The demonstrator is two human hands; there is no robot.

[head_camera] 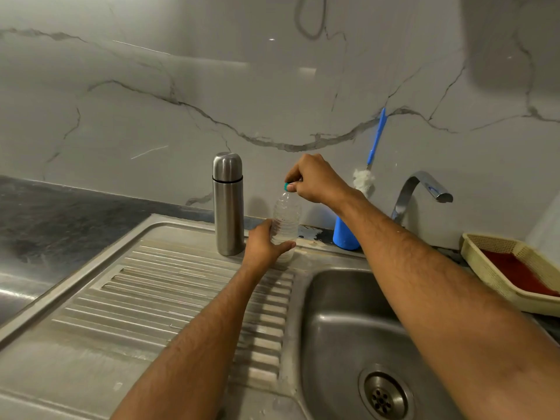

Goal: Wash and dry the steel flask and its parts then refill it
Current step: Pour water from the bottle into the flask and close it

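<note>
Left hand [266, 244]: wraps thin, crushable plastic bottle [286, 225] low; grip gently
Right hand [312, 178]: pinches teal cap [286, 186]; flask [228, 204] left, smooth

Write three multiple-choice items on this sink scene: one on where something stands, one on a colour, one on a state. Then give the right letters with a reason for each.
1. Where does the tall cylindrical steel flask stand?
A. In the sink basin
B. On the ribbed steel draining board, left of the clear plastic bottle
C. Inside the basket

2. What colour is the small round bottle cap?
A. Red
B. Teal
C. Yellow

3. What state is the flask in?
A. Lying on its side
B. Open, its lid beside it
C. Upright with its lid on

Answers:
1 B: its base rests at the back of the draining board, with the bottle to its right.
2 B: the cap shows teal between the fingers of the right hand, while the left hand grips the bottle's body.
3 C: the flask stands vertical with its domed lid seated above the black ring.
</note>
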